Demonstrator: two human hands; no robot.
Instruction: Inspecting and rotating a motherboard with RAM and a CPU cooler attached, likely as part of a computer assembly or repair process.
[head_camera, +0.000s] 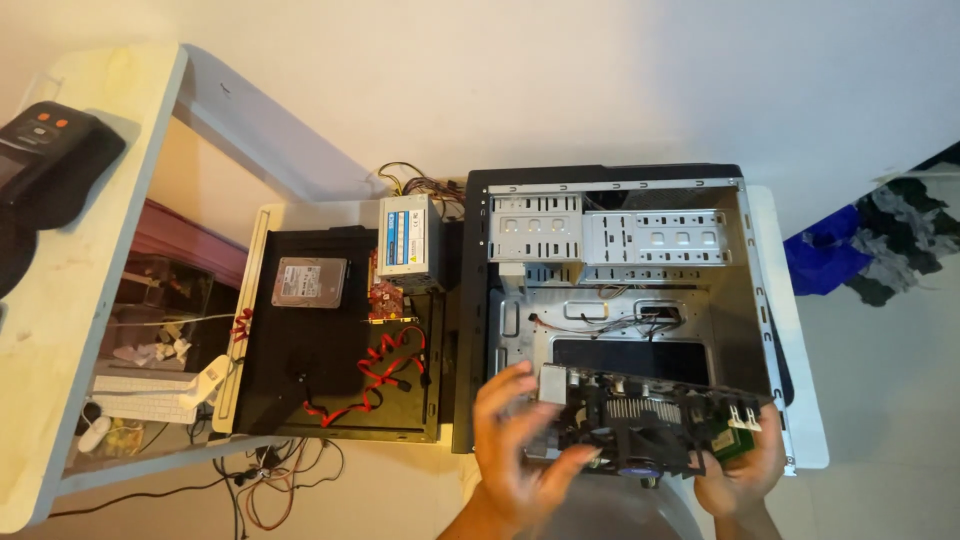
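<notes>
An open black computer case (470, 300) lies on its side on a white table, with grey drive cages (610, 238) inside at the far end. Over its near end I hold a motherboard (650, 425) with a black fan and metal heatsink, tilted up from the case floor. My left hand (515, 440) grips the board's left edge by the metal port block. My right hand (745, 470) holds its right near corner, by a green card.
Left of the case lies a black side panel (300, 400) with a hard drive (308, 281), red cables (375, 370) and a red card (385, 300) on it. A grey power supply (408, 243) stands beside it. A white keyboard (145, 395) sits on a lower shelf.
</notes>
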